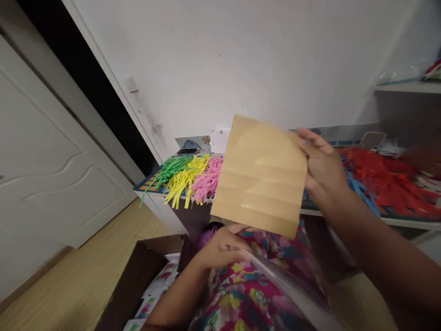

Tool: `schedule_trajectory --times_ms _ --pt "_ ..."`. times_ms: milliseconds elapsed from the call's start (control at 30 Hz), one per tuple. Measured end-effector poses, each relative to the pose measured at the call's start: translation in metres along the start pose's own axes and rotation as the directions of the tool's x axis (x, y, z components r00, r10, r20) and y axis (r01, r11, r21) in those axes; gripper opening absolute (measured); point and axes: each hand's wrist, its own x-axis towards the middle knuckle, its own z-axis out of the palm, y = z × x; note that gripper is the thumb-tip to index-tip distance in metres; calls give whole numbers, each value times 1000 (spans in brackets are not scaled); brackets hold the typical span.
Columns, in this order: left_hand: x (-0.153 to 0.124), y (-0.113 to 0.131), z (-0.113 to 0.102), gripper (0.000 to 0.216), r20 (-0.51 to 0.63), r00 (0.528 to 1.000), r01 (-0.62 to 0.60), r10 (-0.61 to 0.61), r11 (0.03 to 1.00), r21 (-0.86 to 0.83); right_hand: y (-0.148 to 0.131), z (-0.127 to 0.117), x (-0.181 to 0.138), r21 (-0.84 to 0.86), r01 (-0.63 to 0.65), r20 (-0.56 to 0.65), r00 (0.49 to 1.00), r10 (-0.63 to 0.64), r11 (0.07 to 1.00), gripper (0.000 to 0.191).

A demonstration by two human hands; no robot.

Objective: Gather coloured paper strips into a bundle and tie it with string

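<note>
My right hand (322,172) is closed on the right edge of a tan square sheet of paper (262,174), held up in front of the desk; faint fold creases run across it. My left hand (222,246) is lower, over my lap, fingers curled on a clear plastic sleeve (292,294) that lies across my flowered clothing. The sheet's bottom edge hangs just above the left hand.
A desk (406,223) carries piles of cut paper strips: green (170,170), yellow (186,181), pink (206,181), red (389,179), some blue. A brown cardboard box (138,276) with printed packs stands on the wood floor at lower left. A white door (51,161) is left.
</note>
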Motion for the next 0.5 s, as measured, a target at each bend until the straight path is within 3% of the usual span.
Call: schedule_trajectory --times_ms 300,500 --pt "8 15 8 41 -64 998 -15 20 996 88 26 -3 5 -60 -5 71 997 9 998 21" --pt "5 12 15 55 -30 983 181 -180 982 49 40 14 -4 -95 19 146 989 -5 995 20"
